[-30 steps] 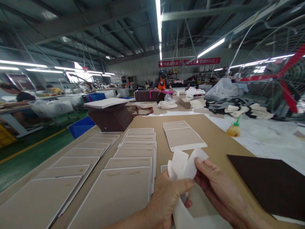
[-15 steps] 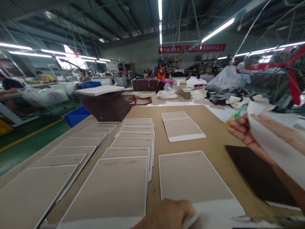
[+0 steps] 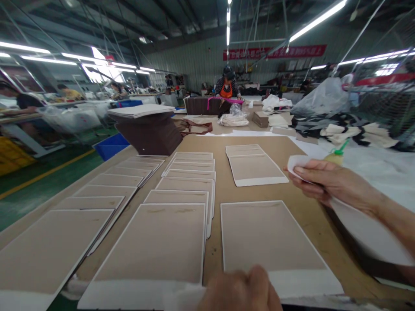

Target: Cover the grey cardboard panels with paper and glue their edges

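My right hand [image 3: 327, 183] is out over the right side of the brown table, fingers pinched on a white paper strip [image 3: 363, 224] that trails back along my forearm. My left hand [image 3: 240, 291] sits at the bottom edge, blurred, pressing on the near white border of a tan board [image 3: 270, 235] lying flat in front of me. Its fingers are hidden. More tan boards [image 3: 186, 190] lie in overlapping rows to the left, and a small stack of boards [image 3: 253, 166] lies farther out.
A dark brown stack topped with white sheets [image 3: 147, 129] stands at the far left of the table. A glue bottle with a green tip [image 3: 335, 155] is beyond my right hand. A person in an orange apron [image 3: 226, 86] works at the far end. Blue bins [image 3: 110, 147] stand on the green floor.
The white strip, held by both hands a second ago, has been pulled off to the right by my right hand. The tan board now lies uncovered, and my left hand dropped to its near edge.
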Tool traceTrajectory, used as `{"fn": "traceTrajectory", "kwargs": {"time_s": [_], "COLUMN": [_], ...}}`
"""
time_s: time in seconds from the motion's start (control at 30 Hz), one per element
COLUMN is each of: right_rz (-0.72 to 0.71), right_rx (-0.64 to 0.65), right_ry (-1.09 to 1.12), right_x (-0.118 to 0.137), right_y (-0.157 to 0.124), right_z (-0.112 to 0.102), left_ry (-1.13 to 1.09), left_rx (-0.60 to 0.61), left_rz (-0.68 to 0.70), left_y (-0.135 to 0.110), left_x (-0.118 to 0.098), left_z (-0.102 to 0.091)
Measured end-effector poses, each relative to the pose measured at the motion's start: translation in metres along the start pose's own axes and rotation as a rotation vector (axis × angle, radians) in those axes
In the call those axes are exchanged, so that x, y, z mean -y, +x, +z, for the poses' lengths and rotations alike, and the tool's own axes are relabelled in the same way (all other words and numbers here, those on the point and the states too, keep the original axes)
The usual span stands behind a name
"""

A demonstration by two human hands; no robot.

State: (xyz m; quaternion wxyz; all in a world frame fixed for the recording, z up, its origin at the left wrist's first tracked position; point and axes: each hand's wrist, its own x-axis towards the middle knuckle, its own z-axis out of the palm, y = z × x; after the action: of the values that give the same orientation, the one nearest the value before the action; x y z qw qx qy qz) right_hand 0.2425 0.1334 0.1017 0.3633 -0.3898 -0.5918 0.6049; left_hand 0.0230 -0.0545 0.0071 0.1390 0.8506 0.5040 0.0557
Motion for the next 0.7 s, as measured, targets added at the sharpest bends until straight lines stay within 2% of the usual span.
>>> {"fn": "traceTrajectory", "kwargs": {"time_s": [0.1, 0.17, 0.27, 0.37, 0.5, 0.7], "right_rz": [0.055, 0.108, 0.167, 0.182, 0.154, 0.16], "right_rx": [0.12, 0.24, 0.411, 0.503, 0.553, 0.578], "right_ry": [-0.158, -0.287, -0.483, -0.574, -0.675, -0.852], "right_x": [-0.014, -0.028, -0.05, -0.067, -0.08, -0.082], "right_y": [0.017, 0.031, 0.05, 0.065, 0.08, 0.093], "right_z": [0.009, 0.017, 0.031, 0.048, 0.068, 0.083], "left_ry": [0.234, 0.327, 0.367, 0.376, 0.398, 0.428], "left_rx": [0.041, 0.059, 0.077, 0.076, 0.055, -0.033], "left_rz": [-0.011, -0.064, -0.12, -0.126, -0.124, -0.097], "left_y": [0.025, 0.04, 0.051, 0.05, 0.046, 0.045], "left_x": [0.003, 0.01, 0.02, 0.024, 0.023, 0.025], "left_z": [-0.028, -0.036, -0.028, -0.012, -0.001, 0.0]}}
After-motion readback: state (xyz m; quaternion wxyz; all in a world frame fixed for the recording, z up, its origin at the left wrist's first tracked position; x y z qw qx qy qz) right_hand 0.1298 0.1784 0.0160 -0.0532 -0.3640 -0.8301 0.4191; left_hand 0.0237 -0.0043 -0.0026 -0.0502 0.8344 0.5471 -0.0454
